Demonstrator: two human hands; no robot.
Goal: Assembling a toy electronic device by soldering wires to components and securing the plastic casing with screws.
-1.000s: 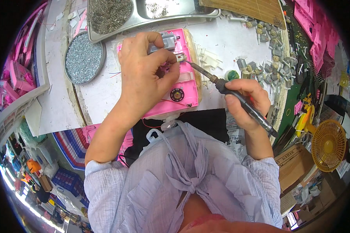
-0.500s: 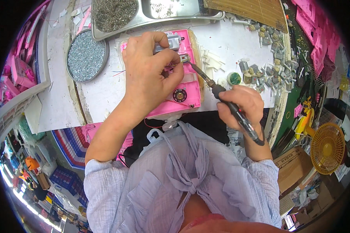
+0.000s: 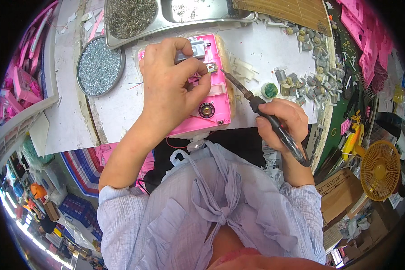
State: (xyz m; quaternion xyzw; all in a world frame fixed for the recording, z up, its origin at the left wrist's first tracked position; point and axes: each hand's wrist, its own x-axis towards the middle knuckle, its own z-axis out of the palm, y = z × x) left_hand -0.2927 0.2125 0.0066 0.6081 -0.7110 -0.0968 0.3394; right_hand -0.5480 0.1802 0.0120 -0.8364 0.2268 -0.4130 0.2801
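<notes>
My right hand (image 3: 283,121) is wrapped round the black handle of a soldering iron (image 3: 278,131). The iron's tip points up and left, just off a small metal-framed part (image 3: 211,67) in a pink plastic casing (image 3: 220,101). Over the casing's left side, my left hand (image 3: 171,78) is closed in a pinch, with thin wire (image 3: 194,76) at its fingertips; the fingers partly hide the grip. Red and blue wire ends poke out left of that hand. The casing also holds a round speaker (image 3: 206,110) and a grey box-shaped part (image 3: 198,50).
A round dish of small screws (image 3: 100,66) stands at left. Behind is a metal tray (image 3: 166,22) with small metal parts. Several small motors (image 3: 310,81) lie loose at right, near a green-topped round tub (image 3: 269,90) and white plastic pieces (image 3: 245,69).
The soldering iron's tip has drawn back from the small metal-framed part, as my right hand shifted slightly right. My left hand holds nearly the same place.
</notes>
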